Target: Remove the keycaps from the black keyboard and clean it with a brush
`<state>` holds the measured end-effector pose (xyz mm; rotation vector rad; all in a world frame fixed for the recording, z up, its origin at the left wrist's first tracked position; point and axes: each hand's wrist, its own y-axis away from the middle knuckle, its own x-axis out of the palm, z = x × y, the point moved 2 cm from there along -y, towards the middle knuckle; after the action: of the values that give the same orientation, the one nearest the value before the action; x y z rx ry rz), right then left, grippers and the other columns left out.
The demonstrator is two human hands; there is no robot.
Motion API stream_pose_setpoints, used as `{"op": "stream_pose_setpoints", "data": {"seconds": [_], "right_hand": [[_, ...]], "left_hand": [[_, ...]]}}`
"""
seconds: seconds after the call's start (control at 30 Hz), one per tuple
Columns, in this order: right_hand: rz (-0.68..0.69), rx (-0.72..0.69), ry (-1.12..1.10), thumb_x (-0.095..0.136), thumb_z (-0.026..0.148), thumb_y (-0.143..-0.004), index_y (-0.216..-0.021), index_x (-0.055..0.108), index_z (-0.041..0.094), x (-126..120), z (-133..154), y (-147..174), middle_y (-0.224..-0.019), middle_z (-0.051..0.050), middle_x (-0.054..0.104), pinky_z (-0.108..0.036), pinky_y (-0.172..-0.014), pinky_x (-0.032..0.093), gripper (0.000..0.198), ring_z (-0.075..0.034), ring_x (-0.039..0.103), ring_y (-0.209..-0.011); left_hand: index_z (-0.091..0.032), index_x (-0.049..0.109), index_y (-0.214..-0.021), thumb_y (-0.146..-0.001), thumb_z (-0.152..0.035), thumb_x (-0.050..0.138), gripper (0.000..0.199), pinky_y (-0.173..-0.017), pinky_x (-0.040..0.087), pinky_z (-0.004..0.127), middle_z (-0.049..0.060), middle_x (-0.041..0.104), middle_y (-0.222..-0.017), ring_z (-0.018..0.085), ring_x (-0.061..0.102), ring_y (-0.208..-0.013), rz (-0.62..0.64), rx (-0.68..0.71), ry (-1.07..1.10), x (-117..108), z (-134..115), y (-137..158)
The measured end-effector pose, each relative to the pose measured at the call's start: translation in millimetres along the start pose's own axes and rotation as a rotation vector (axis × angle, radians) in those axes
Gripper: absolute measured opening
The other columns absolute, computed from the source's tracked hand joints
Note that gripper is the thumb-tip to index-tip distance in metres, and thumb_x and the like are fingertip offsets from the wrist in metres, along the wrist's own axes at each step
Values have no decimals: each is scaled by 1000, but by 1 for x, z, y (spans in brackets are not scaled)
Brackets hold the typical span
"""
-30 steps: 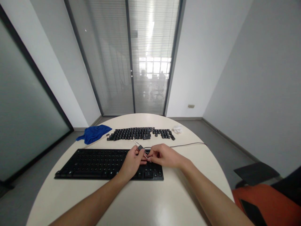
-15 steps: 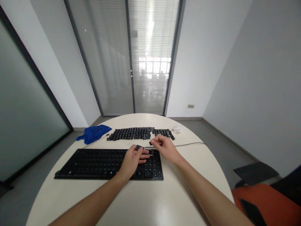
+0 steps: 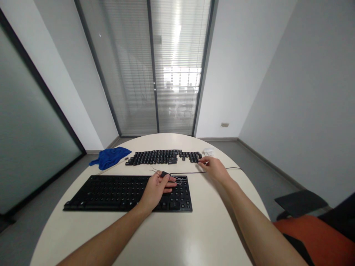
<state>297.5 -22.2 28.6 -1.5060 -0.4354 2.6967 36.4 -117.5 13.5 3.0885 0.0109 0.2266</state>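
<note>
My left hand (image 3: 155, 188) is closed around a wire keycap puller (image 3: 165, 174) with a dark handle. Its thin wire loops stick out past my fingers over the right part of a black keyboard (image 3: 116, 192), whose key posts are bare over most of the board. My right hand (image 3: 213, 168) pinches at the right end of the smaller keycap group (image 3: 191, 155), fingertips down by the table. A dark keycap shows at those fingertips, partly hidden by them. Left of that group lies a larger block of black keycaps (image 3: 155, 157) in rows.
A blue cloth (image 3: 109, 158) lies at the left back, beside a thin brush (image 3: 113, 165). Crumpled white tissue (image 3: 208, 151) sits behind my right hand. The keyboard's cable (image 3: 188, 172) runs rightward across the white round table (image 3: 177, 236). An orange chair (image 3: 313, 236) stands at right.
My right hand has moved right, away from beside the puller, to the right end of the keycaps, carrying a small dark keycap. My left hand stays over the keyboard, the puller turned slightly.
</note>
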Motion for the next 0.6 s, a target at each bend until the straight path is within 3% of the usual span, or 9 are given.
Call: {"op": "stream_pose_setpoints", "data": {"seconds": [0.2, 0.4, 0.6], "right_hand": [[30, 78, 189, 65, 34, -80, -92, 77, 27, 1, 7, 5, -91, -4, 76, -26, -64, 41, 18, -21, 67, -83], [16, 45, 279, 63, 30, -82, -105, 74, 29, 1, 7, 4, -99, -5, 76, -27, -68, 42, 26, -23, 67, -90], [2, 30, 310, 63, 28, -83, -104, 74, 27, 1, 8, 4, -105, -7, 74, -29, -72, 45, 23, -25, 66, -96]], "left_hand": [[-16, 51, -89, -80, -47, 71, 38, -56, 58, 22, 14, 76, -96, 22, 76, -79, 4, 1, -13, 0, -1, 0], [-16, 50, -89, -80, -47, 72, 39, -55, 57, 22, 14, 75, -95, 22, 76, -78, 12, -1, -12, 0, -1, 0], [-17, 49, -89, -78, -48, 73, 41, -56, 57, 23, 13, 76, -93, 22, 76, -78, 14, 2, -9, 0, 0, 0]]}}
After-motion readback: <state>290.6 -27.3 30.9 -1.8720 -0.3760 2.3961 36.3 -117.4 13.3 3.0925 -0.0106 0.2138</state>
